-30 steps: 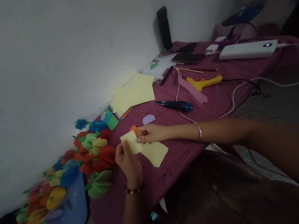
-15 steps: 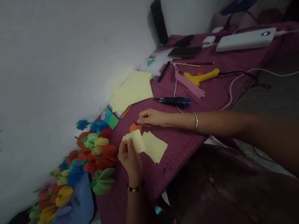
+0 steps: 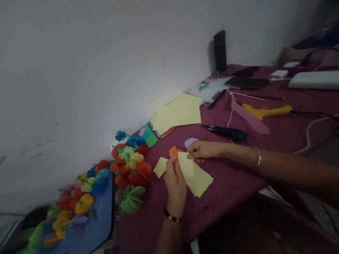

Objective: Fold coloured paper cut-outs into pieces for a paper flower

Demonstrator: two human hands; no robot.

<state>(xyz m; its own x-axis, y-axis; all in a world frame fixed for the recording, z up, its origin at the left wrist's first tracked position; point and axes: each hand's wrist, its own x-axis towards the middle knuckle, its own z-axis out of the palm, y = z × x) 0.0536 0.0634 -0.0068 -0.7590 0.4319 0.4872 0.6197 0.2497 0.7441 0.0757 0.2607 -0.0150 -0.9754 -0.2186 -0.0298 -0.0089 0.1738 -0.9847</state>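
Fingers of our left hand (image 3: 174, 183) pinch a small yellow paper square (image 3: 186, 164), held upright just above the maroon cloth (image 3: 231, 181). Our right hand (image 3: 204, 150) touches its top edge, fingers closed on it. We see 2 more yellow pieces nearby: one (image 3: 161, 166) left, one (image 3: 201, 180) beneath.

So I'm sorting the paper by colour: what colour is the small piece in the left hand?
Pale yellow paper piece, seen in the head view.
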